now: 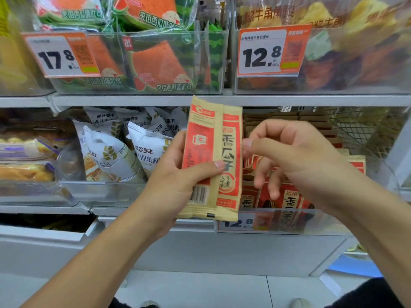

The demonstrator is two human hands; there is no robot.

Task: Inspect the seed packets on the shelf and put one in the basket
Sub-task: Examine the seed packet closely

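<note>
A person is standing at a shop shelf, holding up two tan and red seed packets in the left hand. The thumb is pressing across their fronts and the fingers are curling behind, keeping them upright and fanned a little, seemingly so both printed faces can be read.

The right hand is hovering just to the right of the packets, fingers loosely bent and gripping nothing; its forefinger tip is sitting at the edge of the nearer packet, though actual contact cannot be confirmed. It looks poised to separate or take one.

Behind and below the right hand, a clear bin is holding more of the same packets, standing upright. To the left of the left hand, white bread packs are filling a neighbouring bin. Above both hands, orange price tags are hanging on the upper shelf. No basket is showing in this view.
</note>
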